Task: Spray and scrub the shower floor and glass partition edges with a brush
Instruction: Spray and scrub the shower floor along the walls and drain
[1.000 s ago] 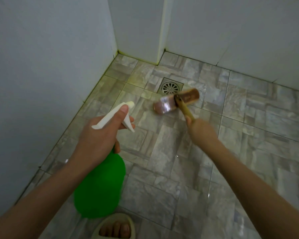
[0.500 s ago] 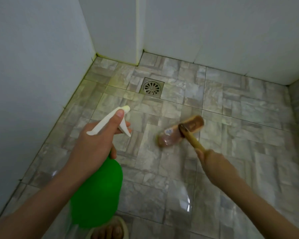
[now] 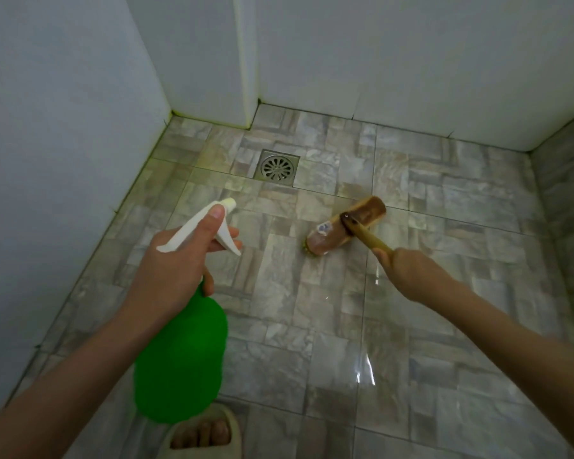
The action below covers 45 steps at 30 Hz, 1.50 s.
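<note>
Brush [image 3: 347,226] head lies bristles-down on the wet tiled floor [image 3: 279,293], just short of the drain [image 3: 276,167]. Its wooden handle looks rigid and probably slick when wet, so a firm wrap near the end suits it; the right hand [image 3: 408,271] grips it there, arm extended forward. The left hand [image 3: 176,273] holds the spray bottle [image 3: 183,352] by its neck, thumb resting on the white sprayer top, nozzle aimed forward. The green plastic body probably sloshes.
</note>
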Motion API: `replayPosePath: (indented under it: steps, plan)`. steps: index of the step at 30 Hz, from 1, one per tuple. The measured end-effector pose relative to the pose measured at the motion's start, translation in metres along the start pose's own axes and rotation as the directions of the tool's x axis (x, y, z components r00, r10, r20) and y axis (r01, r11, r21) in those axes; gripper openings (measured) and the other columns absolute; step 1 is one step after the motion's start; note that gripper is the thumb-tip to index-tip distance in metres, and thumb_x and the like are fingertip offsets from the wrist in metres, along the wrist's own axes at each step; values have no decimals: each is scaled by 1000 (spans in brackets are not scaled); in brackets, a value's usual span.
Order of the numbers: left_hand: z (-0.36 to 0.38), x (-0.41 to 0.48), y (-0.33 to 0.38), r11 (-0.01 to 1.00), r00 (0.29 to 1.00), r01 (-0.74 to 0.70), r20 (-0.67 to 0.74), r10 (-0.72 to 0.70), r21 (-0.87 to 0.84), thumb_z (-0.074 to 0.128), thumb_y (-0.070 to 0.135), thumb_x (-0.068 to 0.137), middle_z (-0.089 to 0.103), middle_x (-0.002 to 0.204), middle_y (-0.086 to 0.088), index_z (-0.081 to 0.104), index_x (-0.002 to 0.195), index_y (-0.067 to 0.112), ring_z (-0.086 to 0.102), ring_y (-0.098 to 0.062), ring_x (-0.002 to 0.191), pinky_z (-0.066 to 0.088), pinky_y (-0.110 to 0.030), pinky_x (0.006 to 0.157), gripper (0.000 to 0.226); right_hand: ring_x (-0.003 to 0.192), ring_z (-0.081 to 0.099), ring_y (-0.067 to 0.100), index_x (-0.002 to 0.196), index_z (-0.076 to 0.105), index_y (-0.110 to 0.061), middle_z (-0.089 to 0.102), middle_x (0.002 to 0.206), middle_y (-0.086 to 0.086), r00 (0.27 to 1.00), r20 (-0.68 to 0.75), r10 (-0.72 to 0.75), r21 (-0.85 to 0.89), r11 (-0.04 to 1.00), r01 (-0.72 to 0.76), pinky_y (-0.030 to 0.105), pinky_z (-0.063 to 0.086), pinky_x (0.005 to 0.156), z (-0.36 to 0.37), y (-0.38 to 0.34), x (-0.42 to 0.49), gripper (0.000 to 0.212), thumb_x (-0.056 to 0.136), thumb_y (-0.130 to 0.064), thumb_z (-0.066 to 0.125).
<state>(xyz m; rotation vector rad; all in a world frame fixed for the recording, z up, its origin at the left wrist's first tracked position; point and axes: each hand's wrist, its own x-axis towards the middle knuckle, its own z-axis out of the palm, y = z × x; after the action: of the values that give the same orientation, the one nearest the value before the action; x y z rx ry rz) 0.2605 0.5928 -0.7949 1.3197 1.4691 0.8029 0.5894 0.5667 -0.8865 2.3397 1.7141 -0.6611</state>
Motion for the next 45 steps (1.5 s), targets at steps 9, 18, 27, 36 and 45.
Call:
replayPosePath:
  steps: [9, 18, 27, 36, 45]
  plan:
    - [-18, -6, -13, 998, 998, 50, -48, -48, 34, 46, 74, 92, 80, 99, 11, 77, 89, 49, 72, -46, 93, 50, -32, 54, 39, 61, 48, 21, 121, 52, -4, 52, 77, 9, 990, 13, -140, 36, 990, 139, 36, 44, 63, -24, -115, 86, 52, 104, -35, 13]
    - [-35, -6, -21, 997, 994, 70, -86, -71, -9, 52, 75, 87, 80, 97, 12, 74, 82, 60, 72, -48, 94, 48, -30, 50, 27, 60, 45, 20, 98, 55, -6, 49, 77, 7, 982, -15, -187, -44, 981, 186, 32, 35, 59, 10, -138, 60, 53, 102, -45, 18]
    - [-80, -15, -25, 998, 988, 52, -146, -55, -27, 48, 77, 80, 80, 96, 10, 75, 82, 59, 70, -54, 89, 48, -28, 47, 31, 54, 42, 15, 67, 33, -21, 40, 63, -3, 989, 88, -120, -148, 980, 133, 29, 33, 52, 30, -120, -37, 47, 97, -55, 19]
    - [-117, -22, -35, 998, 962, 58, -265, -58, -6, 49, 79, 76, 81, 95, 9, 74, 85, 60, 70, -54, 83, 49, -37, 58, 33, 73, 49, 25, 87, 47, -13, 57, 91, 12, 861, 124, -493, -132, 852, 507, 34, 39, 67, 15, -282, 78, 47, 101, -49, 20]
    - [-139, -17, -43, 991, 943, 118, -305, -132, -65, 48, 74, 81, 80, 94, 13, 76, 80, 55, 62, -41, 54, 48, -31, 49, 35, 57, 44, 17, 71, 38, -16, 43, 66, 2, 785, 213, -582, -313, 720, 619, 34, 42, 65, -12, -297, 96, 49, 101, -49, 16]
